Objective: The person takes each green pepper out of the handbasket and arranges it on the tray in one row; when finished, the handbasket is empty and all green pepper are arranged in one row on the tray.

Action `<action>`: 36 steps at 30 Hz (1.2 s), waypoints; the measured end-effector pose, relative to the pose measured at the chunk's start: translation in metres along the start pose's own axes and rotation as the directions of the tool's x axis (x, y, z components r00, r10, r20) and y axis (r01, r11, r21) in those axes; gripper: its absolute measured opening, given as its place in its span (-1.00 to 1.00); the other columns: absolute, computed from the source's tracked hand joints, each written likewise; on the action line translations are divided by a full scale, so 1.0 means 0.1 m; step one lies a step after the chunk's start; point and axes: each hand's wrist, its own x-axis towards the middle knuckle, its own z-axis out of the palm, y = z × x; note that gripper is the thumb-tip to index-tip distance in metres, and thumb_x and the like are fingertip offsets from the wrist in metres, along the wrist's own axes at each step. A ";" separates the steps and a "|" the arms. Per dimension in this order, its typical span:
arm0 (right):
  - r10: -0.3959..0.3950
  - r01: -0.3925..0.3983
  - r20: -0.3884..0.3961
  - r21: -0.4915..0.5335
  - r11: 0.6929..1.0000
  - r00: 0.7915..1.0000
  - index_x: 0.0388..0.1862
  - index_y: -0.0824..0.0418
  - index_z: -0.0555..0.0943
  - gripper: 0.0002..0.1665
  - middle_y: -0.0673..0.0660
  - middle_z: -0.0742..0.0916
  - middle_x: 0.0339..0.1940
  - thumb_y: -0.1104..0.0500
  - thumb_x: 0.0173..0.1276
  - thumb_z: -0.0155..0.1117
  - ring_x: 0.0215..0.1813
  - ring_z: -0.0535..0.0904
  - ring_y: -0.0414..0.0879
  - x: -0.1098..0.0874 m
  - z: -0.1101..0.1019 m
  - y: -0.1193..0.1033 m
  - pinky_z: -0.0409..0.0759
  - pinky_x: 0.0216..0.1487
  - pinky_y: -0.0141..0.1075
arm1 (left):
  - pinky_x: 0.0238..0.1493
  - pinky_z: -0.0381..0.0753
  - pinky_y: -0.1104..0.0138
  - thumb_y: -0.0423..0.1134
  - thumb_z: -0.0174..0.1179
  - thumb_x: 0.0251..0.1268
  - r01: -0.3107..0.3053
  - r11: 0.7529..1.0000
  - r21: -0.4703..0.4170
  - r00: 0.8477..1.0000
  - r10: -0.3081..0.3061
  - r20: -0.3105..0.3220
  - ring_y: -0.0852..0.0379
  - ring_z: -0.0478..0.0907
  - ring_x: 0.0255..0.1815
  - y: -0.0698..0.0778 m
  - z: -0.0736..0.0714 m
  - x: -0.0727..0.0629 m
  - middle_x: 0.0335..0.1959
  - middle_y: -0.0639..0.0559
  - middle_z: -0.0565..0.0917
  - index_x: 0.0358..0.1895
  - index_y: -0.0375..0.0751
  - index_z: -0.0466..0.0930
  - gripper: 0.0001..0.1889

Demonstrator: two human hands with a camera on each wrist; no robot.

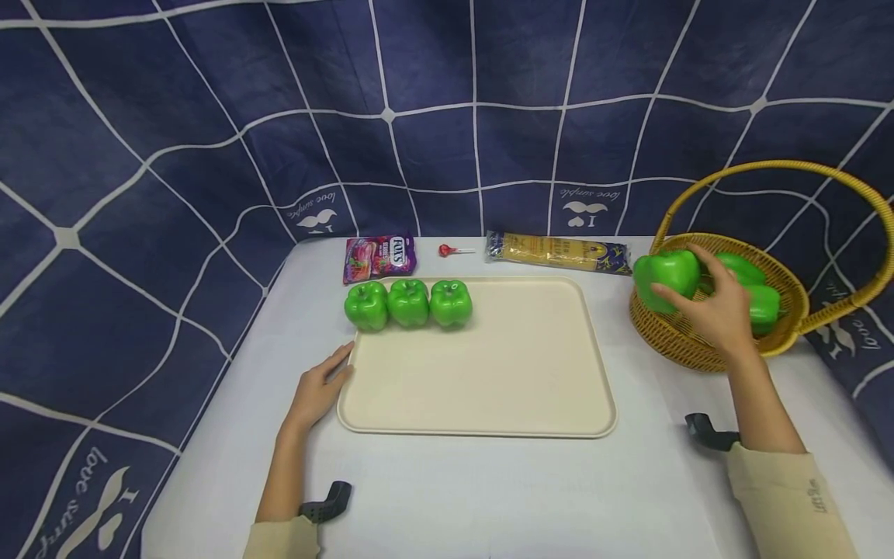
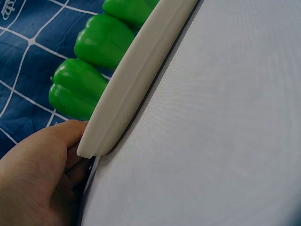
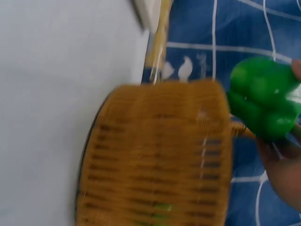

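Note:
My right hand [image 1: 722, 307] grips a green bell pepper [image 1: 672, 273] just above the left part of a wicker basket [image 1: 687, 353]. More green peppers [image 1: 763, 304] lie inside the basket. In the right wrist view, the gripped pepper [image 3: 265, 96] is up beside the basket's woven wall [image 3: 155, 155], with the hand partly cut off at the frame's edge. Fingers extended, my left hand [image 1: 314, 396] touches the left edge of a cream tray [image 1: 482, 380]. Three green bell peppers [image 1: 408, 303] stand in a row at the tray's back left corner.
Behind the tray lie a purple candy bag [image 1: 379, 258], a red lollipop [image 1: 447, 250] and a long pack of pasta [image 1: 559, 252]. The basket's tall handle [image 1: 803, 167] arches over its right side. A dark blue checked cloth [image 1: 433, 147] hangs behind the white table [image 1: 524, 497].

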 end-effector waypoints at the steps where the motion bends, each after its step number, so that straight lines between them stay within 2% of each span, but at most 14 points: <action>1: -0.036 0.036 -0.004 0.030 0.999 0.999 0.39 -0.07 0.25 -0.05 0.28 0.41 0.26 0.02 0.02 0.48 0.25 0.32 0.22 -0.01 0.04 -0.03 0.33 0.22 0.05 | 0.37 0.09 0.02 -0.05 -0.01 0.38 0.002 1.000 0.002 1.000 -0.002 -0.001 -0.06 0.13 0.38 0.00 0.00 0.00 0.37 -0.04 0.24 0.35 0.10 0.27 -0.52; 3: -0.095 0.096 -0.010 0.102 0.990 0.995 0.36 -0.05 0.30 -0.05 0.19 0.43 0.28 0.09 -0.03 0.52 0.26 0.36 0.14 -0.04 0.11 -0.10 0.34 0.27 -0.09 | 0.37 0.08 0.02 -0.06 -0.01 0.38 0.003 1.000 -0.002 1.000 -0.003 0.001 -0.07 0.12 0.39 -0.01 0.00 0.00 0.37 -0.04 0.24 0.35 0.10 0.27 -0.52; 4: -0.134 0.133 -0.004 0.124 0.983 0.991 0.36 -0.01 0.30 -0.05 0.19 0.43 0.28 0.12 -0.03 0.52 0.28 0.33 0.17 -0.07 0.14 -0.17 0.32 0.29 -0.08 | 0.37 0.08 0.01 -0.06 -0.01 0.38 0.002 1.000 -0.002 1.000 -0.002 0.001 -0.07 0.12 0.39 -0.01 0.00 0.00 0.37 -0.05 0.24 0.35 0.10 0.27 -0.52; 6: -0.208 0.203 0.013 0.157 0.966 0.978 0.36 0.06 0.30 -0.04 0.19 0.42 0.28 0.18 -0.06 0.53 0.28 0.33 0.16 -0.09 0.20 -0.24 0.34 0.29 -0.20 | 0.37 0.08 0.01 -0.07 -0.01 0.38 -0.002 1.000 -0.005 1.000 0.002 0.004 -0.08 0.12 0.39 0.00 -0.01 0.00 0.37 -0.06 0.24 0.35 0.09 0.26 -0.52; 9: -0.267 0.249 0.062 0.210 0.945 0.962 0.35 0.14 0.27 -0.01 0.17 0.40 0.29 0.27 -0.08 0.53 0.29 0.31 0.09 -0.12 0.31 -0.35 0.31 0.29 -0.35 | 0.37 0.08 0.02 -0.08 0.00 0.38 -0.005 1.000 -0.007 1.000 0.005 0.005 -0.08 0.12 0.38 0.01 -0.01 -0.01 0.36 -0.06 0.24 0.35 0.08 0.27 -0.52; 14: -0.370 0.329 0.128 0.259 0.908 0.920 0.33 0.27 0.22 0.04 0.20 0.38 0.27 0.43 -0.16 0.52 0.24 0.33 -0.08 -0.20 0.48 -0.59 0.32 0.26 -0.40 | 0.37 0.08 0.02 -0.08 0.00 0.38 -0.009 1.000 -0.010 1.000 0.009 0.002 -0.08 0.13 0.38 0.01 -0.01 -0.01 0.36 -0.06 0.25 0.35 0.07 0.27 -0.52; 17: -0.445 0.393 0.161 0.274 0.878 0.881 0.31 0.42 0.18 0.04 0.31 0.36 0.25 0.51 -0.19 0.49 0.22 0.33 0.03 -0.26 0.56 -0.79 0.35 0.23 -0.42 | 0.37 0.07 0.02 -0.07 0.00 0.38 -0.009 1.000 -0.012 1.000 0.009 0.001 -0.08 0.12 0.38 -0.01 -0.01 -0.01 0.36 -0.06 0.25 0.35 0.07 0.27 -0.52; 19: -0.464 0.400 0.192 0.295 0.868 0.865 0.31 0.46 0.17 0.03 0.36 0.33 0.23 0.54 -0.17 0.45 0.24 0.31 0.11 -0.29 0.61 -0.91 0.35 0.23 -0.40 | 0.37 0.07 0.02 -0.07 0.00 0.38 -0.011 1.000 -0.015 1.000 0.011 -0.001 -0.08 0.12 0.38 -0.01 0.00 -0.01 0.36 -0.06 0.25 0.35 0.06 0.28 -0.52; 21: -0.479 0.395 0.223 0.334 0.856 0.849 0.34 0.42 0.17 0.05 0.35 0.32 0.22 0.54 -0.17 0.45 0.24 0.27 0.20 -0.27 0.71 -0.90 0.36 0.23 -0.36 | 0.37 0.08 0.03 -0.07 0.00 0.38 -0.015 1.000 -0.015 1.000 0.014 -0.004 -0.08 0.12 0.38 -0.01 0.00 0.00 0.36 -0.06 0.25 0.35 0.05 0.28 -0.52; 23: -0.490 0.383 0.255 0.371 0.846 0.834 0.36 0.33 0.19 0.06 0.30 0.32 0.21 0.52 -0.17 0.47 0.25 0.26 0.17 -0.23 0.84 -0.85 0.37 0.23 -0.30 | 0.37 0.08 0.03 -0.06 0.00 0.38 -0.018 1.000 -0.016 1.000 0.018 -0.006 -0.08 0.12 0.38 0.00 0.00 0.00 0.36 -0.06 0.26 0.34 0.04 0.28 -0.52; 27: -0.499 0.367 0.326 0.388 0.845 0.803 0.36 0.20 0.24 0.06 0.24 0.34 0.25 0.40 -0.16 0.54 0.28 0.26 0.13 -0.12 1.08 -0.73 0.35 0.25 -0.11 | 0.37 0.08 0.03 -0.05 0.00 0.37 -0.019 1.000 -0.015 1.000 0.019 -0.007 -0.06 0.13 0.38 0.00 0.00 0.00 0.36 -0.05 0.26 0.34 0.05 0.28 -0.51; 31: -0.484 0.377 0.404 0.316 0.870 0.776 0.35 0.13 0.28 0.02 0.16 0.39 0.27 0.20 -0.12 0.57 0.24 0.32 0.10 -0.05 1.21 -0.70 0.35 0.23 0.07 | 0.37 0.09 0.05 -0.05 0.01 0.37 -0.023 0.999 -0.022 1.000 0.023 -0.010 -0.03 0.13 0.39 0.00 0.00 0.00 0.35 -0.02 0.27 0.34 0.05 0.29 -0.52; 34: -0.443 0.361 0.472 0.259 0.896 0.762 0.36 0.08 0.29 0.02 0.10 0.40 0.28 0.08 -0.10 0.57 0.18 0.35 0.07 0.00 1.28 -0.67 0.40 0.16 0.05 | 0.37 0.09 0.07 -0.05 0.01 0.37 -0.020 0.999 -0.027 1.000 0.020 -0.012 -0.02 0.13 0.39 0.00 -0.01 0.00 0.35 0.00 0.27 0.33 0.06 0.29 -0.52; 36: -0.420 0.331 0.515 0.259 0.907 0.747 0.36 0.10 0.27 0.01 0.12 0.40 0.29 0.07 -0.08 0.56 0.16 0.36 0.08 0.03 1.32 -0.64 0.43 0.14 0.02 | 0.37 0.09 0.07 -0.05 0.01 0.37 -0.017 0.999 -0.028 1.000 0.017 -0.011 -0.01 0.13 0.39 -0.01 -0.01 0.00 0.35 0.00 0.27 0.34 0.06 0.29 -0.52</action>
